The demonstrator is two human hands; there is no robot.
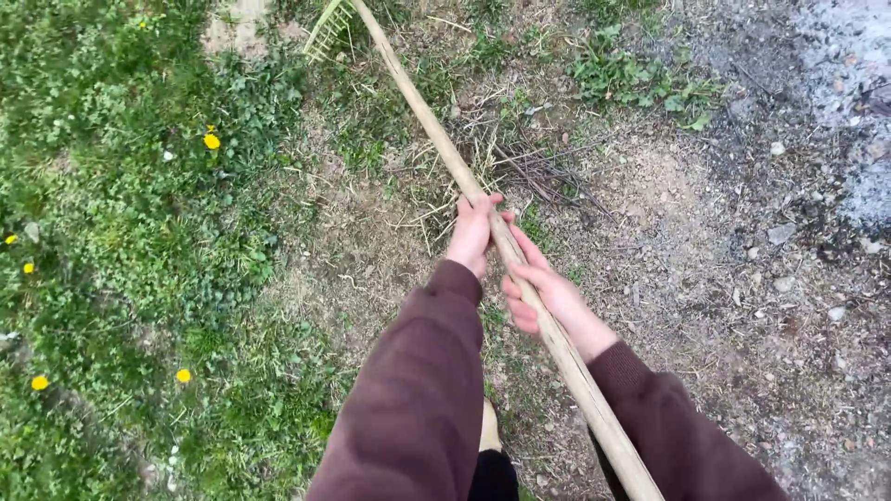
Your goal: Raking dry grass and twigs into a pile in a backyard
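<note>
two hands grip one long wooden rake handle [483, 213], a pale, bare pole that crosses the view on a steep diagonal. its long axis runs from the lower right, where the butt end leaves the bottom edge between the two sleeves, up and to the left toward the top of the view — so the working end points away from the person and slightly to their left. there the rake head [327, 26] shows only in part, a few pale green tines fanning out over the ground at the top edge; the rest is cut off.

the left hand [473, 234] sits farther up the pole, fingers curled shut around it, its dark maroon sleeve [418, 390] reaching down to the bottom of the view. the right hand [543, 295] holds just below it, nearer the body, fingers wrapped over the pole from the right side and closed on it. the two hands lie close together, nearly touching.

under the pole the ground is scuffed dry soil with dead grass stalks [520, 167]. to the left lies green grass with several yellow dandelions [212, 141]; to the right, gravelly bare earth [742, 260] — and a patch of grey ash [858, 83] in the upper right corner.
</note>
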